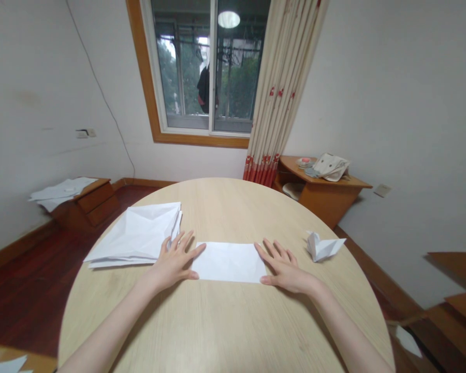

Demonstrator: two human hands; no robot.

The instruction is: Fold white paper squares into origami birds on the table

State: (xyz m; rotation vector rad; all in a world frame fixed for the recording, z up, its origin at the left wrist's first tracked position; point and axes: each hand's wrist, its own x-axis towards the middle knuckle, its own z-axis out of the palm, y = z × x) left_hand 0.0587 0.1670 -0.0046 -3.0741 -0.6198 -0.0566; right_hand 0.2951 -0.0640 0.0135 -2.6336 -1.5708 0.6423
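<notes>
A white rectangular sheet of paper (229, 262), seemingly folded, lies flat on the round wooden table (225, 321) between my hands. My left hand (177, 260) has its fingers spread, with thumb and index fingertip touching the sheet's left edge. Its other fingers reach toward a stack of creased white paper (143, 230) on the left. On the opposite side, my right hand (283, 267) is also spread, its thumb and index fingertip on the sheet's right edge. Farther right stands a small folded paper figure (322, 247), apart from my right hand.
Past the table's far edge are a window (212, 67) and a long curtain (283, 88). A corner cabinet (322, 197) with a cloth bag (331, 167) stands at the back right. At the left is a low wooden cabinet (97, 202) with paper on top.
</notes>
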